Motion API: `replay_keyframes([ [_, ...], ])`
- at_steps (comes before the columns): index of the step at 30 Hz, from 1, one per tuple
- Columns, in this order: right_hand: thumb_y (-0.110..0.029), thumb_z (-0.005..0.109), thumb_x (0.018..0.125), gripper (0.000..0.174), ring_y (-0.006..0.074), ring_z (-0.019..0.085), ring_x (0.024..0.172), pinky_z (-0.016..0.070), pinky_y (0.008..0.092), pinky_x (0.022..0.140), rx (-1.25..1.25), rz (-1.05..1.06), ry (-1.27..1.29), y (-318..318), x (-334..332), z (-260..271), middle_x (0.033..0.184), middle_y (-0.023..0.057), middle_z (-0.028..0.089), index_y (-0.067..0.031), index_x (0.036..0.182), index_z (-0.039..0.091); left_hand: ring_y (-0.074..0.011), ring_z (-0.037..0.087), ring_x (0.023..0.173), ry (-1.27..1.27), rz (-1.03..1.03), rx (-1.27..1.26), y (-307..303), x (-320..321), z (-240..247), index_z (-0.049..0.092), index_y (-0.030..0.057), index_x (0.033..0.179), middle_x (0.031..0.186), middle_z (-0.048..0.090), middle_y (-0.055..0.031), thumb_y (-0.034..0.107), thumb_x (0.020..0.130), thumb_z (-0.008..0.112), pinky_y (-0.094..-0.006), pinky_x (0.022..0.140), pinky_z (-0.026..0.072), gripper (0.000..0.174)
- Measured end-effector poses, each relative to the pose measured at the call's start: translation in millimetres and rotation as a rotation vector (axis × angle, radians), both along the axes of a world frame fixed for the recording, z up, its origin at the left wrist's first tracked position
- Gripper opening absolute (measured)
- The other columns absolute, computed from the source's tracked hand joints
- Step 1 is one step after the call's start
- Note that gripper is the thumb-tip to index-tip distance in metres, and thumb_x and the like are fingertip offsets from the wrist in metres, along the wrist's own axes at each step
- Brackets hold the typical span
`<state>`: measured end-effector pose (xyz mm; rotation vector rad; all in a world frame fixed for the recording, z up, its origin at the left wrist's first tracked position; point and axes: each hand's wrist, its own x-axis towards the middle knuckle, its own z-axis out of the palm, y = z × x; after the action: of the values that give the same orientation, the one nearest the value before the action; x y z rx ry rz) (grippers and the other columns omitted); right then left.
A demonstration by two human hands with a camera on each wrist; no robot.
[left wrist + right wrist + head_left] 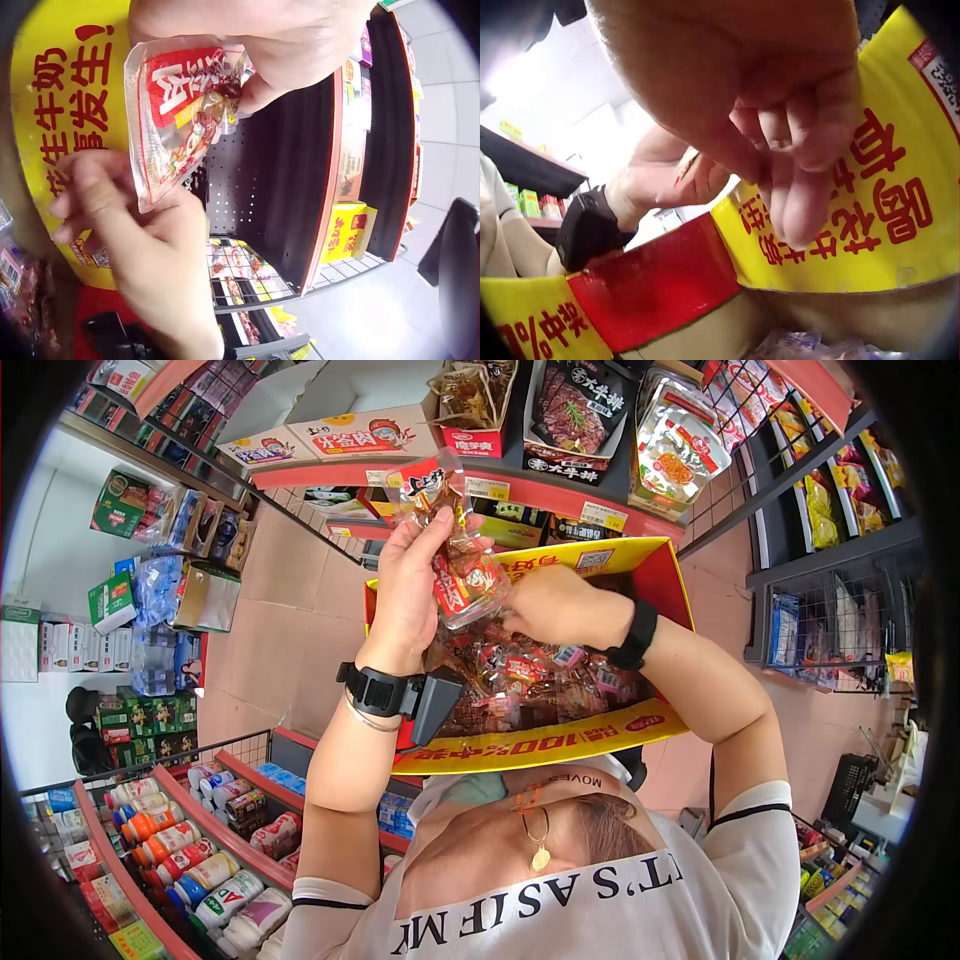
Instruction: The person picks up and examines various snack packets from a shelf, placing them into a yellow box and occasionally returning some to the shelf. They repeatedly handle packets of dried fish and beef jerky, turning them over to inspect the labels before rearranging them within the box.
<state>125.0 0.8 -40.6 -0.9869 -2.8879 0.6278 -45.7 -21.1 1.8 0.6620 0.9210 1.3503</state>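
Observation:
Clear plastic snack packaging with red print (468,582) is gripped upright by the left hand (410,580), thumb across its middle; whether it is one packet or more I cannot tell. In the left wrist view, a red-labelled packet end (169,112) hangs below the left hand (262,37). The right hand (568,606) is beside its lower edge, above a yellow box (530,754) filled with similar packets (525,670). In the right wrist view, the right hand (780,97) has loosely bent fingers with nothing visible in them; the left hand (667,176) is behind.
Behind the box, a red-edged shelf (540,493) holds snack cartons (365,438) and bagged food (680,455). Bottles (205,870) stand on racks at the lower left. More packaged goods line the left side, and a wire rack (825,640) stands at the right.

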Motion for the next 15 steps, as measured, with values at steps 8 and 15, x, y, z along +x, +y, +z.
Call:
replay_keyframes([
  [8,-0.008,0.058,0.073,0.020,0.0307,0.065,0.081,0.0508,0.0394,0.067,-0.028,0.137,-0.382,-19,-7,-40,0.086,0.0176,0.066,0.0019,0.090,0.061,-0.0193,0.065,0.080,0.021,-0.028,-0.002,-1,-1,0,0.056,0.0028,0.106,0.095,0.065,-0.0112,0.020,0.090,0.056,-0.0329,0.071,0.0541,0.024],
  [15,-0.008,0.059,0.071,0.021,0.0319,0.065,0.079,0.0507,0.0399,0.065,-0.050,0.204,-0.308,-17,-4,-38,0.084,0.0179,0.066,0.0022,0.089,0.062,-0.0192,0.064,0.081,0.020,-0.036,-0.002,0,1,-1,0.056,0.0021,0.106,0.095,0.064,-0.0113,0.020,0.090,0.056,-0.0326,0.070,0.0541,0.024],
])
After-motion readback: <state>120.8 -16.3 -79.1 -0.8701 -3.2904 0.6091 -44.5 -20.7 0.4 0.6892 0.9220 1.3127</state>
